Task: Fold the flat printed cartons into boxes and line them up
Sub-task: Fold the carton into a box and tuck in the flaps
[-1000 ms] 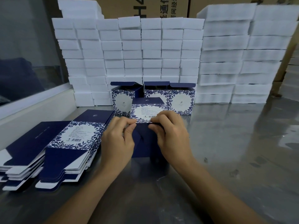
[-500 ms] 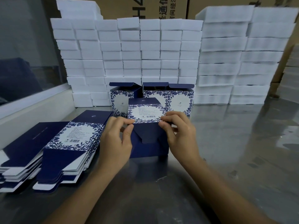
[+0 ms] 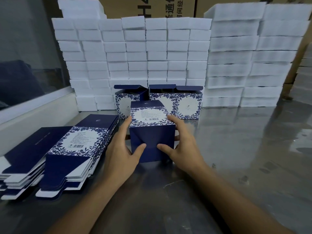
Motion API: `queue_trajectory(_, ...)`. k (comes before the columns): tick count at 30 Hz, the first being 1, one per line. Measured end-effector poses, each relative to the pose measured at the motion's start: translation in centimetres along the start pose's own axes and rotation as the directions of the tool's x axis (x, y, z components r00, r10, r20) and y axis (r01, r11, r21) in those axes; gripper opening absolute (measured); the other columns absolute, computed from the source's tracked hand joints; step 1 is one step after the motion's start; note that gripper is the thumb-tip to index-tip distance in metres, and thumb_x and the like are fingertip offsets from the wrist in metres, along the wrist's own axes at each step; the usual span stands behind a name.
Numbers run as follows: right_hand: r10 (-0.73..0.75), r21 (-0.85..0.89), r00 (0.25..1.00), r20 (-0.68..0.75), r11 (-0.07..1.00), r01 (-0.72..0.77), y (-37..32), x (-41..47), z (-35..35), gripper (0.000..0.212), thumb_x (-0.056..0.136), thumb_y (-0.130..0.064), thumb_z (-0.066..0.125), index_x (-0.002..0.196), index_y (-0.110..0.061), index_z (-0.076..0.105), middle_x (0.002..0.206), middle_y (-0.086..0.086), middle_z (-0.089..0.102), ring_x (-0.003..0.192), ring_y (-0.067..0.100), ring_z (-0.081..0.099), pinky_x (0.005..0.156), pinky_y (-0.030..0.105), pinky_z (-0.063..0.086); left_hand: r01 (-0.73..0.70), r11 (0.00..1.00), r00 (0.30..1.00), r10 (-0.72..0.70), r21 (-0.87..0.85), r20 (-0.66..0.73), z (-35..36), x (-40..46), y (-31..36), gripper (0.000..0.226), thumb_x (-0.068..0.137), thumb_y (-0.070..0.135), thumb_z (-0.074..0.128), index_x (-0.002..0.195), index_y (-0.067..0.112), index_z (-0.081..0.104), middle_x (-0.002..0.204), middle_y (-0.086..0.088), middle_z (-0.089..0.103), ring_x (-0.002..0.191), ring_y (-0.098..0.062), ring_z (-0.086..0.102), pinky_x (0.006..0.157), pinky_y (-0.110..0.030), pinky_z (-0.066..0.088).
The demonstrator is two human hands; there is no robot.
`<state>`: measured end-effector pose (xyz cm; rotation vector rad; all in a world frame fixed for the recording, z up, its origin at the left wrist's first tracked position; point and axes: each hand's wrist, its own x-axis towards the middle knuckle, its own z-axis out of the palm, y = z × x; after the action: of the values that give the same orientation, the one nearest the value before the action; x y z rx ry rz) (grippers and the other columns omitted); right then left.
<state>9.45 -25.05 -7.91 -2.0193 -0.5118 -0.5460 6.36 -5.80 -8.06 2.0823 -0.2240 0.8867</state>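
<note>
A navy and white floral carton box (image 3: 152, 141) lies on its side on the steel table (image 3: 236, 157), its barcode panel facing up and its closed navy end facing me. My left hand (image 3: 118, 154) holds its left corner, thumb on the navy end flap and fingers along the side. My right hand (image 3: 184, 149) holds the right corner the same way, with its index finger on the top panel. Just behind stand three folded boxes (image 3: 187, 105) in a row, lids open. Two stacks of flat cartons (image 3: 76, 142) lie to the left.
A wall of white foam blocks (image 3: 152, 53) rises behind the row of boxes, and taller piles (image 3: 253, 65) stand to its right. A white ledge under a glass pane (image 3: 33, 112) borders the table on the left. Brown shipping cartons stand at the back.
The open navy end flaps have been tucked shut. My hands moved from pinching the flaps at the top edge to the box's two corners, with both thumbs now on the closed end.
</note>
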Motion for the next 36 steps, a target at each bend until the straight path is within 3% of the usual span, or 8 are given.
queue_trajectory(4, -0.059, -0.119, 0.998, -0.006, 0.991, 0.058, -0.1, -0.1, 0.1, 0.081, 0.082, -0.021, 0.082, 0.143, -0.042, 0.034, 0.135, -0.009, 0.046, 0.110, 0.015, 0.055, 0.092, 0.043, 0.054, -0.035, 0.999, 0.998, 0.037, 0.040, -0.045, -0.2, 0.0, -0.1, 0.082, 0.075, 0.022, 0.084, 0.142, 0.036, 0.038, 0.115, -0.009, 0.066, 0.095, -0.029, 0.062, 0.083, -0.034, 0.051)
queue_trajectory(7, -0.075, -0.151, 0.996, -0.051, 0.986, 0.066, -0.4, -0.3, 0.3, 0.076, 0.082, -0.023, 0.081, 0.143, -0.037, 0.038, 0.134, -0.007, 0.049, 0.108, 0.015, 0.055, 0.090, 0.043, 0.054, -0.064, 0.996, 0.996, 0.068, 0.065, -0.063, -0.3, 0.0, -0.3, 0.078, 0.073, 0.025, 0.085, 0.137, 0.036, 0.041, 0.111, -0.001, 0.066, 0.080, -0.016, 0.056, 0.075, -0.034, 0.052)
queue_trajectory(14, -0.121, -0.174, 0.980, -0.157, 0.980, 0.094, -0.9, -0.5, 0.7, 0.061, 0.081, -0.026, 0.081, 0.130, -0.036, 0.046, 0.125, -0.011, 0.057, 0.088, 0.006, 0.048, 0.077, 0.037, 0.052, -0.071, 0.982, 0.988, 0.093, 0.175, -0.122, -0.4, 0.1, 0.3, 0.068, 0.071, 0.031, 0.085, 0.125, 0.032, 0.044, 0.081, 0.011, 0.053, 0.066, -0.016, 0.052, 0.062, -0.030, 0.044)
queue_trajectory(17, -0.117, -0.173, 0.981, -0.154, 0.981, 0.090, -0.9, -0.5, 0.7, 0.059, 0.081, -0.026, 0.080, 0.130, -0.034, 0.048, 0.124, -0.009, 0.057, 0.090, 0.010, 0.052, 0.076, 0.038, 0.052, -0.076, 0.980, 0.987, 0.101, 0.184, -0.128, -0.4, 0.0, 0.4, 0.067, 0.071, 0.031, 0.086, 0.124, 0.031, 0.045, 0.085, 0.011, 0.056, 0.069, -0.018, 0.055, 0.063, -0.030, 0.045)
queue_trajectory(23, -0.105, -0.147, 0.987, -0.122, 0.985, 0.087, -0.9, -0.5, 0.5, 0.060, 0.083, -0.035, 0.078, 0.134, -0.032, 0.047, 0.127, -0.009, 0.054, 0.103, 0.007, 0.051, 0.082, 0.027, 0.047, -0.107, 0.984, 0.988, 0.122, 0.142, -0.097, -0.1, -0.1, 0.3, 0.072, 0.073, 0.027, 0.085, 0.132, 0.028, 0.042, 0.125, 0.003, 0.061, 0.106, -0.019, 0.060, 0.083, -0.031, 0.048)
queue_trajectory(28, -0.109, -0.028, 0.974, -0.199, 0.994, 0.105, -1.6, -0.7, 0.4, 0.045, 0.088, -0.054, 0.063, 0.126, -0.032, 0.052, 0.120, -0.017, 0.055, 0.108, -0.003, 0.054, 0.083, 0.012, 0.045, -0.130, 0.990, 0.984, 0.137, 0.058, -0.116, -0.5, 0.0, 0.4, 0.069, 0.075, 0.031, 0.083, 0.132, 0.026, 0.044, 0.123, 0.006, 0.060, 0.105, -0.015, 0.062, 0.085, -0.038, 0.055)
queue_trajectory(33, -0.122, 0.041, 0.952, -0.281, 0.989, 0.139, -2.1, -0.6, 0.3, 0.030, 0.093, -0.053, 0.055, 0.109, -0.028, 0.053, 0.107, -0.011, 0.060, 0.107, 0.006, 0.058, 0.087, 0.016, 0.045, -0.149, 0.962, 0.989, 0.138, -0.229, -0.062, -0.6, -0.2, 1.4, 0.050, 0.084, 0.042, 0.063, 0.127, 0.025, 0.044, 0.117, 0.002, 0.061, 0.107, -0.005, 0.061, 0.084, -0.012, 0.048)
queue_trajectory(36, -0.083, 0.033, 0.953, -0.290, 0.995, 0.097, -1.8, -0.4, 0.4, 0.021, 0.089, -0.044, 0.060, 0.097, -0.027, 0.051, 0.098, -0.008, 0.059, 0.096, 0.009, 0.059, 0.082, 0.021, 0.048, -0.088, 0.932, 0.996, 0.080, -0.353, -0.037, -0.5, -0.2, 1.6, 0.043, 0.084, 0.042, 0.057, 0.122, 0.026, 0.044, 0.116, 0.002, 0.061, 0.104, -0.001, 0.062, 0.080, -0.008, 0.048)
